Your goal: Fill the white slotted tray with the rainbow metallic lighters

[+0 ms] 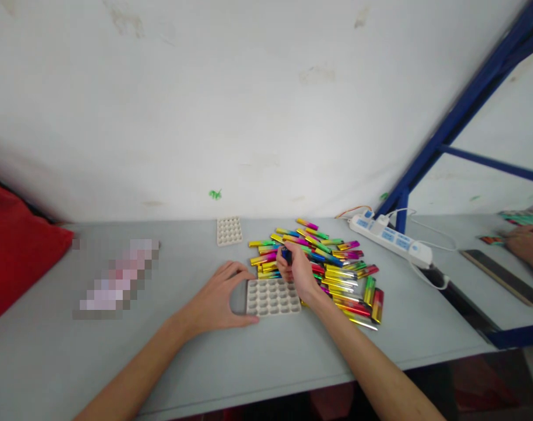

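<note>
A pale tray with rows of round hollows (273, 297) lies flat on the grey table (258, 351). My left hand (220, 298) rests at its left edge, fingers curled round the tray's near and far corners. My right hand (298, 270) hovers over the tray's far right corner, pinched on a dark blue lighter (286, 254). Behind and to the right spreads a heap of shiny multicoloured lighters (336, 270).
A second small hollowed tray (229, 230) sits by the wall. A white power strip (391, 238) with cables lies at the right. Another person's hand (528, 245) and a phone (503, 276) are on the neighbouring table. A red cloth (16, 248) covers the left end.
</note>
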The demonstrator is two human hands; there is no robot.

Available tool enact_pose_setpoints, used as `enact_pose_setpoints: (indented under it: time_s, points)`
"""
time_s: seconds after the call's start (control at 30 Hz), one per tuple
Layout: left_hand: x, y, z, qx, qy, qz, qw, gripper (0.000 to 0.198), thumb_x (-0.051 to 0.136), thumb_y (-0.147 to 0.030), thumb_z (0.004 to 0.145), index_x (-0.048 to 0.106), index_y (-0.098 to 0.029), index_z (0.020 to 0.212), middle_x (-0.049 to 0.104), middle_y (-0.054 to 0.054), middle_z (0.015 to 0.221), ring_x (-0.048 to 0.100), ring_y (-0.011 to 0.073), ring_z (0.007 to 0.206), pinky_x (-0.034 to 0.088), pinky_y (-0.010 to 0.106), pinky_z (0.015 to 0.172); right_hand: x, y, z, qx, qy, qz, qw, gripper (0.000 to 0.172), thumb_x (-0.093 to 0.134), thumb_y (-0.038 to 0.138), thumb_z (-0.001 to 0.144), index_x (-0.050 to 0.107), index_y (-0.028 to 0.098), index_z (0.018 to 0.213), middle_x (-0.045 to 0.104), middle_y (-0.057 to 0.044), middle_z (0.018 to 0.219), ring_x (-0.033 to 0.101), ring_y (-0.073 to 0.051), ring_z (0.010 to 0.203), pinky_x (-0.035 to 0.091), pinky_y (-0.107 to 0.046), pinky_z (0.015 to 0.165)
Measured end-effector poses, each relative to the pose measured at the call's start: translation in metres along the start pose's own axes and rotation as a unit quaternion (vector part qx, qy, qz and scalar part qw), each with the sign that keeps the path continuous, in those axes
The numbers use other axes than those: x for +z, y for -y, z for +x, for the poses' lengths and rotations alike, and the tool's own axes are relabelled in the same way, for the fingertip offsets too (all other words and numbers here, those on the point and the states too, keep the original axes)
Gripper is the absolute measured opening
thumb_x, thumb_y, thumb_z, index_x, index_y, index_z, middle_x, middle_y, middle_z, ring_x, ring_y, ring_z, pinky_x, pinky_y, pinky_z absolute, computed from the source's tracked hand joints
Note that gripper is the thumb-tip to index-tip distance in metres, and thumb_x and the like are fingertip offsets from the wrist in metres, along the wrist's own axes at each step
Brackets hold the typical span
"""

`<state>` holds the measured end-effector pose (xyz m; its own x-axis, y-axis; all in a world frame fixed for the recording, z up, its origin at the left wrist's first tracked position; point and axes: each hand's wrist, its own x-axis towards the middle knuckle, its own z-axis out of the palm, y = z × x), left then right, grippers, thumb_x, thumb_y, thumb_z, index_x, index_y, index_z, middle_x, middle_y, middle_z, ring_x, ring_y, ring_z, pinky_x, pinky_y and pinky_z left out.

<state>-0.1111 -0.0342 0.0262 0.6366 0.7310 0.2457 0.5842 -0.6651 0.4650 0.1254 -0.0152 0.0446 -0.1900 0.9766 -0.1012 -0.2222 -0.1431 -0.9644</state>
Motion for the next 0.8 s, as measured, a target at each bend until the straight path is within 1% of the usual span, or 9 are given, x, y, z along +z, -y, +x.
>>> enact_pose_setpoints:
  time_s: [0.1,0.17,0.33,0.43,0.5,0.57,0.6,0.7,0.8]
  points:
    - [0.000,0.002,0.000,0.003,0.000,-0.001,1.000,0.068,0.097,-0.051,0.071,0.066,-0.027,0.127,0.067,0.006,0.129,0.062,0.0308,0.123,0.053,0.046,0.113,0.002,0.000,-0.001,-0.011,-0.037,-0.015,0.999,0.051,0.047,0.062,0.095,0.037,0.027,0.060,0.024,0.008,0.050,0.011,-0.009,0.046,0.010,-0.025,0.042]
    - [0.000,0.004,0.000,0.003,-0.001,-0.001,1.000,0.069,0.098,-0.052,0.070,0.067,-0.027,0.127,0.067,0.006,0.130,0.062,0.0312,0.123,0.053,0.046,0.113,0.002,-0.001,-0.002,-0.014,-0.048,-0.020,0.999,0.052,0.048,0.065,0.094,0.038,0.026,0.061,0.024,0.009,0.051,0.012,-0.009,0.046,0.010,-0.024,0.042]
    - [0.000,0.007,0.000,-0.002,0.000,-0.004,1.000,0.072,0.099,-0.055,0.067,0.067,-0.027,0.126,0.067,0.006,0.129,0.063,0.0319,0.124,0.055,0.047,0.112,0.001,0.000,-0.002,-0.004,-0.038,-0.001,0.999,0.070,0.057,0.090,0.087,0.043,0.025,0.065,0.022,0.010,0.055,0.015,-0.007,0.045,0.010,-0.023,0.042]
    - [-0.001,0.008,-0.001,-0.003,-0.003,-0.007,1.000,0.073,0.099,-0.057,0.066,0.068,-0.027,0.125,0.067,0.006,0.130,0.063,0.0321,0.124,0.055,0.047,0.113,-0.001,0.001,-0.002,-0.033,-0.010,0.006,0.999,0.073,0.054,0.094,0.089,0.053,0.023,0.072,0.031,0.008,0.059,0.023,-0.008,0.047,0.018,-0.023,0.044]
    - [-0.002,0.008,-0.002,0.001,-0.003,-0.012,1.000,0.072,0.098,-0.057,0.068,0.068,-0.027,0.126,0.067,0.007,0.131,0.063,0.0321,0.125,0.055,0.047,0.113,-0.003,0.001,-0.003,-0.075,-0.003,-0.008,0.997,0.068,0.055,0.090,0.093,0.064,0.022,0.085,0.043,0.005,0.065,0.035,-0.011,0.051,0.031,-0.024,0.048]
    - [-0.002,0.009,-0.004,0.005,-0.004,-0.019,1.000,0.069,0.097,-0.054,0.070,0.068,-0.027,0.126,0.066,0.007,0.131,0.062,0.0318,0.125,0.055,0.047,0.113,-0.006,0.001,-0.005,-0.116,0.005,-0.063,0.991,0.060,0.056,0.082,0.098,0.070,0.023,0.099,0.054,0.002,0.071,0.050,-0.015,0.061,0.047,-0.028,0.059]
    - [-0.002,0.009,-0.004,0.005,-0.005,-0.022,1.000,0.068,0.097,-0.053,0.070,0.068,-0.027,0.126,0.067,0.007,0.131,0.062,0.0316,0.125,0.054,0.047,0.114,-0.007,0.001,-0.007,-0.136,0.010,-0.102,0.985,0.056,0.057,0.077,0.101,0.072,0.024,0.104,0.059,0.001,0.074,0.056,-0.017,0.067,0.052,-0.030,0.066]
    - [0.000,0.009,-0.004,-0.003,-0.011,-0.031,0.999,0.067,0.098,-0.052,0.068,0.069,-0.026,0.122,0.068,0.007,0.128,0.063,0.0313,0.123,0.055,0.048,0.113,-0.010,-0.002,-0.011,-0.186,0.022,-0.213,0.959,0.042,0.065,0.063,0.103,0.075,0.023,0.111,0.073,-0.004,0.092,0.068,-0.022,0.087,0.058,-0.036,0.085]
    - [0.002,0.009,-0.004,-0.008,-0.017,-0.038,0.999,0.066,0.099,-0.054,0.067,0.070,-0.026,0.120,0.069,0.006,0.126,0.064,0.0305,0.121,0.056,0.047,0.111,-0.009,-0.006,-0.015,-0.215,0.004,-0.270,0.939,0.034,0.075,0.053,0.099,0.078,0.023,0.115,0.080,-0.008,0.106,0.074,-0.025,0.097,0.060,-0.040,0.092]
